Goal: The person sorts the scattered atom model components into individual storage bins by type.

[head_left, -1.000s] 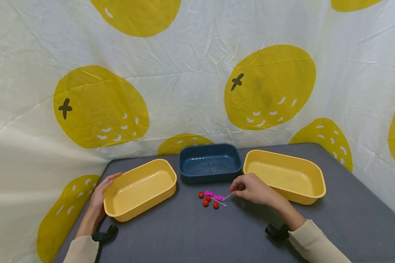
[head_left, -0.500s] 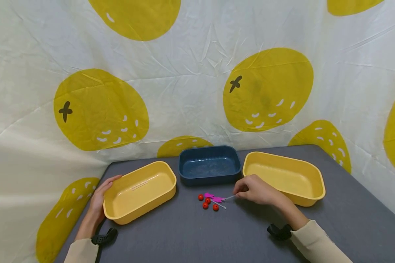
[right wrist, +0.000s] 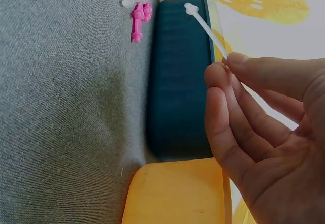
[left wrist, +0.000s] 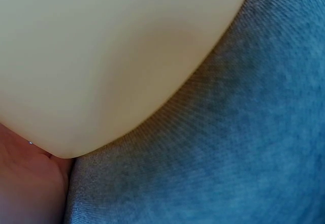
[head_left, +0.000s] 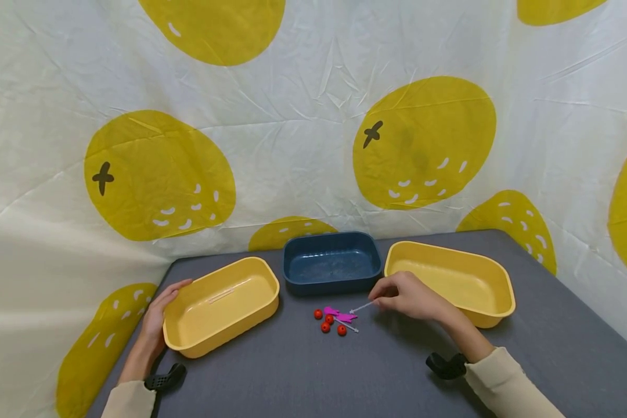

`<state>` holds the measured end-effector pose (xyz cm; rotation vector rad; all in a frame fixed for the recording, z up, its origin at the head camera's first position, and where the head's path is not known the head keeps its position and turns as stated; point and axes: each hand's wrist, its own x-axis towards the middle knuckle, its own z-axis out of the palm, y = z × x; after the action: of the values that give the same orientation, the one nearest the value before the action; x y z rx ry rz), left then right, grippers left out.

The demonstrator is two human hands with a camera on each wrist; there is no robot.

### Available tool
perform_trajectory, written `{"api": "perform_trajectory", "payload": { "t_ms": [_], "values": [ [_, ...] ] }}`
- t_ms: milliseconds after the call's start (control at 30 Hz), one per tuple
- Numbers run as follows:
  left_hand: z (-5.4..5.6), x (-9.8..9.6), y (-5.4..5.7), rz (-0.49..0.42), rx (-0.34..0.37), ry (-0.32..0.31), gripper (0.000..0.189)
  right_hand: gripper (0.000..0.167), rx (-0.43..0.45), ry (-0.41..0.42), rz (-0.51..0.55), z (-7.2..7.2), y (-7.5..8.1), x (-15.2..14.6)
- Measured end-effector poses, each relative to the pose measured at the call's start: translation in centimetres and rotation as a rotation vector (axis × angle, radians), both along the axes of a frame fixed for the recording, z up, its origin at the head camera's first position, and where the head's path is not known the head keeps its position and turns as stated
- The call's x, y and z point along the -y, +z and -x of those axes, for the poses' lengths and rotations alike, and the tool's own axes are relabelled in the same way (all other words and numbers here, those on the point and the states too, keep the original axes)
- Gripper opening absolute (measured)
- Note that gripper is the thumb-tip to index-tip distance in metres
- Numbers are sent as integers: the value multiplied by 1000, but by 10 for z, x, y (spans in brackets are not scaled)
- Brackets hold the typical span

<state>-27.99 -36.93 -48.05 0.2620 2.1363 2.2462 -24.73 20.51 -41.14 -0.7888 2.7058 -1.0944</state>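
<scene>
My right hand (head_left: 410,296) pinches a thin white plastic stick (right wrist: 205,27) between thumb and fingertips. Its knobbed end points away from the hand, and in the head view it hangs just above the small pieces. Those pieces are pink figure-like bits (head_left: 346,317), several red beads (head_left: 325,327) and a second white stick (head_left: 349,327) on the table. At the far left my left hand (head_left: 155,316) rests along the outer end of a yellow bin (head_left: 240,323), fingers extended; its thumb is hidden. Thin pale sticks (head_left: 222,295) lie inside that bin.
A dark blue bin (head_left: 334,287) stands behind the small pieces, and a second yellow bin (head_left: 480,316) is at the right, close to my right hand. Behind the grey table (head_left: 303,383) hangs a white curtain (head_left: 292,162) with yellow fruit prints.
My right hand has drawn the white stick up and away from the pink pieces, its knobbed end now apart from them. The left hand and bins stay in place.
</scene>
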Motion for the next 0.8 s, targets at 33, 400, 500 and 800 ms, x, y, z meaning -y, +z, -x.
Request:
{"api": "perform_trajectory", "payload": {
  "t_ms": [33,400,500,800],
  "values": [
    [0,0,0,-4,-1,-2,54,12,-7,-3,7,0,0,0],
    [1,1,-2,-24,-7,-7,53,13,-63,-66,79,-3,4,3],
    [1,1,-2,-16,-5,-4,53,13,-68,-76,95,-4,6,3],
    [1,2,-2,-27,-2,-13,52,13,-56,-81,107,-4,8,4]
  ]
}}
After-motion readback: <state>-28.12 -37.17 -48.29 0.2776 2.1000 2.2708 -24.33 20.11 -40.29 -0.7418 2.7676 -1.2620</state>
